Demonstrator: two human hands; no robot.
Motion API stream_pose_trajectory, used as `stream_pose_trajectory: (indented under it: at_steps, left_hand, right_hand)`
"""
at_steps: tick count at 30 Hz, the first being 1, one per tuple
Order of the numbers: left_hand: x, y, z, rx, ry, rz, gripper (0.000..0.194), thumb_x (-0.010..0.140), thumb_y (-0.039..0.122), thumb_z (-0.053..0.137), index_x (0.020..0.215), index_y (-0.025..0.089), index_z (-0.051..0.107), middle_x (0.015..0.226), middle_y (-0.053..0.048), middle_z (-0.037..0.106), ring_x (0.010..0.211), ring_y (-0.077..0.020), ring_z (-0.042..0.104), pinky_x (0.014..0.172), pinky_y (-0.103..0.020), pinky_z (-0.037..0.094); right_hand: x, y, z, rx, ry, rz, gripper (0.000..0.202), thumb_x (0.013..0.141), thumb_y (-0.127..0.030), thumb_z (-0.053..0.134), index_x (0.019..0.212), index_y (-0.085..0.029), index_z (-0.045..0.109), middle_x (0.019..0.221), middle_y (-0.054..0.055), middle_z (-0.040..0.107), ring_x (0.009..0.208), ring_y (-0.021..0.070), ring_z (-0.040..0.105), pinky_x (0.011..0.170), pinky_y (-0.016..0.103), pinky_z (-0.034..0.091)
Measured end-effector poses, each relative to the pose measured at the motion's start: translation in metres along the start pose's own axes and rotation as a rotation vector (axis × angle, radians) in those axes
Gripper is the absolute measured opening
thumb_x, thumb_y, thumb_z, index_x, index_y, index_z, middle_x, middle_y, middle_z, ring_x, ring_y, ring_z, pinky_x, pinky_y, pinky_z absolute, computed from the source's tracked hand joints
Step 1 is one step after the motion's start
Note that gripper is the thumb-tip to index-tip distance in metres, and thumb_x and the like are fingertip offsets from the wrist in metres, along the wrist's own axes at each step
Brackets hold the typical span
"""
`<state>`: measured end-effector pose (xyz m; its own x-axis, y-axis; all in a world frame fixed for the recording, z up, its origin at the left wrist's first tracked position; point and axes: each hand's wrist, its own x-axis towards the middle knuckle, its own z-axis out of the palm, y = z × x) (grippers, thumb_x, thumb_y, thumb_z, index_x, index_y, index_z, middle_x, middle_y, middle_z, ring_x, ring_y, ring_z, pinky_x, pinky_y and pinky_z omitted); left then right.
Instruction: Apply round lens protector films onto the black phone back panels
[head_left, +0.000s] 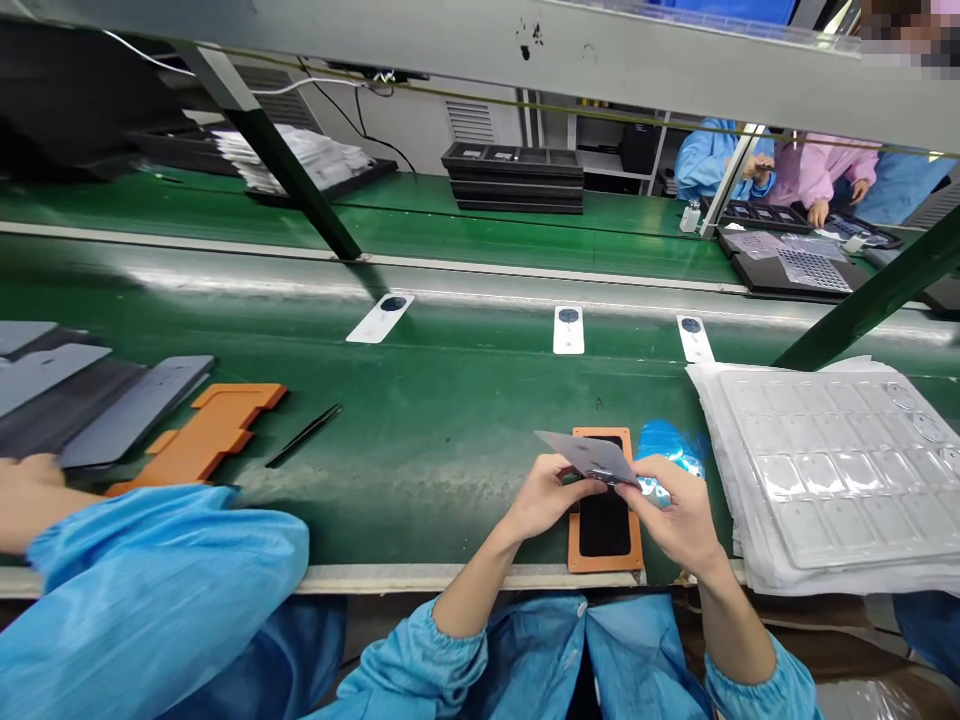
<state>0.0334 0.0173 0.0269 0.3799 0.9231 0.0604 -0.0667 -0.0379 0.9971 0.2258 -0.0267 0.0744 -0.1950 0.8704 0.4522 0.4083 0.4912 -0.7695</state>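
Note:
Both of my hands hold a thin grey panel (589, 456) that looks like a phone back cover, tilted above the bench. My left hand (546, 497) pinches its near left edge. At the right corner, my right hand (679, 515) grips it between thumb and fingers. Below the panel lies an orange fixture (574, 552) with a black pad (604, 527) in its middle, partly hidden by the panel and fingers. Crumpled shiny blue film (664, 440) lies just behind my right hand.
Clear plastic trays (847, 480) are stacked at right. Three white panels with dark circles, one in the middle (568, 338), lie farther back. At left are black tweezers (304, 437), an orange jig (202, 430), grey panels (142, 405) and a co-worker's arm (150, 590). Green posts rise behind.

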Motion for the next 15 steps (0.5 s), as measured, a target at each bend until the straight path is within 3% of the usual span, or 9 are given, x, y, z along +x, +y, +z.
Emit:
stream_pose_trajectory:
  at_steps: [3,6,8,11,13,15]
  left_hand:
    - [0.000,0.002,-0.003,0.056,0.000,0.024,0.020,0.079,0.034,0.076,0.084,0.015,0.076,0.088,-0.007,0.075,0.087,-0.0226,0.068,0.084,-0.035,0.053]
    - [0.014,0.003,-0.015,0.106,0.019,0.025,0.023,0.082,0.035,0.073,0.094,0.015,0.073,0.094,-0.007,0.074,0.089,-0.0218,0.068,0.087,-0.036,0.053]
    - [0.031,0.000,-0.027,0.116,0.065,0.007,0.031,0.079,0.037,0.075,0.100,0.015,0.069,0.097,-0.008,0.073,0.091,-0.0218,0.068,0.088,-0.036,0.053]
    - [0.060,-0.013,-0.044,0.152,0.171,-0.035,0.040,0.077,0.045,0.073,0.101,0.014,0.064,0.094,-0.010,0.072,0.091,-0.0222,0.069,0.087,-0.035,0.054]
    - [0.073,-0.024,-0.051,0.197,0.225,-0.059,0.039,0.078,0.048,0.070,0.096,0.014,0.064,0.087,-0.008,0.071,0.084,-0.0213,0.068,0.083,-0.035,0.054]
    - [0.077,-0.033,-0.054,0.225,0.243,-0.059,0.037,0.078,0.048,0.069,0.092,0.014,0.065,0.084,-0.007,0.071,0.079,-0.0204,0.067,0.079,-0.034,0.054]
  right_hand:
    - [0.001,0.007,0.004,0.002,0.015,0.027,0.010,0.091,-0.020,0.060,0.092,-0.024,0.069,0.083,0.001,0.072,0.075,0.0163,0.065,0.068,0.029,0.049]
    - [0.019,0.026,0.010,0.097,0.111,0.173,0.010,0.085,-0.029,0.070,0.078,-0.023,0.066,0.072,-0.001,0.068,0.065,0.0154,0.060,0.061,0.028,0.047]
    - [0.050,0.041,0.012,0.241,0.213,0.252,0.017,0.078,-0.034,0.076,0.076,-0.022,0.064,0.070,-0.001,0.067,0.064,0.0156,0.060,0.061,0.029,0.048]
    - [0.114,0.063,0.009,0.350,0.348,0.330,0.029,0.077,-0.044,0.076,0.088,-0.021,0.063,0.083,0.002,0.071,0.075,0.0172,0.064,0.068,0.030,0.053]
    - [0.153,0.079,0.007,0.283,0.325,0.400,0.034,0.082,-0.048,0.071,0.097,-0.018,0.062,0.089,0.004,0.072,0.079,0.0163,0.065,0.071,0.030,0.054]
    - [0.179,0.096,0.006,0.162,0.220,0.483,0.036,0.084,-0.047,0.070,0.096,-0.014,0.064,0.083,0.004,0.071,0.074,0.0150,0.065,0.069,0.030,0.054]
